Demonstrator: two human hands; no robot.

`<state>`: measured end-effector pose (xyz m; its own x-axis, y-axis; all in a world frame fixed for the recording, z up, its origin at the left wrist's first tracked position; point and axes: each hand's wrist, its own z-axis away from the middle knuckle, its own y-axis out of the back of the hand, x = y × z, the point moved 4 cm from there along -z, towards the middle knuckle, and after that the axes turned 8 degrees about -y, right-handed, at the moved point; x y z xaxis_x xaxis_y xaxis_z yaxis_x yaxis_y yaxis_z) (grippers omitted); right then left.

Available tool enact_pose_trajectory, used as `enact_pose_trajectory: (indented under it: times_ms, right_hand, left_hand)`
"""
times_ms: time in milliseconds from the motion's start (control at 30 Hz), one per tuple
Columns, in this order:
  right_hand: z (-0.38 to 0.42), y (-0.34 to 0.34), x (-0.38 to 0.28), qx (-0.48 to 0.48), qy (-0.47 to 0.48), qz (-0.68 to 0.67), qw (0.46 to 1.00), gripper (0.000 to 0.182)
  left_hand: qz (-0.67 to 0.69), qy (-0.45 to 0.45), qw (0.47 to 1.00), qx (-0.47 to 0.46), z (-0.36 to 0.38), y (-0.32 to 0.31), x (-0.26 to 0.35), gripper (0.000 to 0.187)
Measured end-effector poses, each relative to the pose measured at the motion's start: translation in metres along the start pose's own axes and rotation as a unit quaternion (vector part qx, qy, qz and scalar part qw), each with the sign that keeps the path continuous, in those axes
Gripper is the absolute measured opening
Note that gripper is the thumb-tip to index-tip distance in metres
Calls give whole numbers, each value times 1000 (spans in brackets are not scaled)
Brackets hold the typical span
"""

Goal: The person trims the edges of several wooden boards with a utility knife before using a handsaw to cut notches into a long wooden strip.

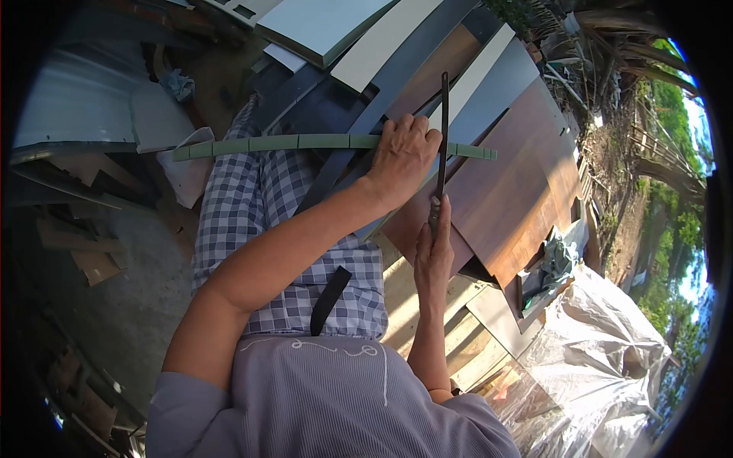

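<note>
A long, slightly curved green strip (305, 141) with dark cross lines along it lies sideways above my knees. My left hand (405, 159) is closed around the strip, right of its middle, fingers curled over it. My right hand (434, 256) grips the wrapped handle of a hacksaw blade (444, 114), narrow and dark, with a hole near its far end. The blade points away from me and crosses the strip just right of my left knuckles. The strip's short right end (477, 152) sticks out beyond the blade.
Brown wooden boards (519, 175) and grey and white panels (328, 27) are stacked ahead of me. Crumpled cloth (556, 259) lies at the right, near clear plastic sheeting (603, 336). A pale blue panel (84, 107) stands at the left. Trees and dry branches are beyond.
</note>
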<state>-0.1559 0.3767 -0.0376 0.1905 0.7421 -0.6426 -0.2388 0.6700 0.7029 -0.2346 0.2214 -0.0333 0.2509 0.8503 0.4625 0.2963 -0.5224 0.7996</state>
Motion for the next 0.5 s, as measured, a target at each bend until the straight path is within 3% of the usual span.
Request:
enact_pose_trajectory:
  times_ms: [233,300,400,500]
  right_hand:
    - [10,2,9,1,-21,15,1000,54]
    - [-11,1,-17,14,63,8,998,54]
    - [-36,0,-43,-4,30,4,1000,53]
    - [-38,-1,-29,16,63,43,997,54]
  left_hand:
    - [7,-4,1000,1,0,-3,-1,9]
    - [3,-6,1000,8,0,-3,-2,9]
    - [3,-14,999,30,0,-2,-3,9]
    - [0,-9,1000,7,0,-1,-2,9]
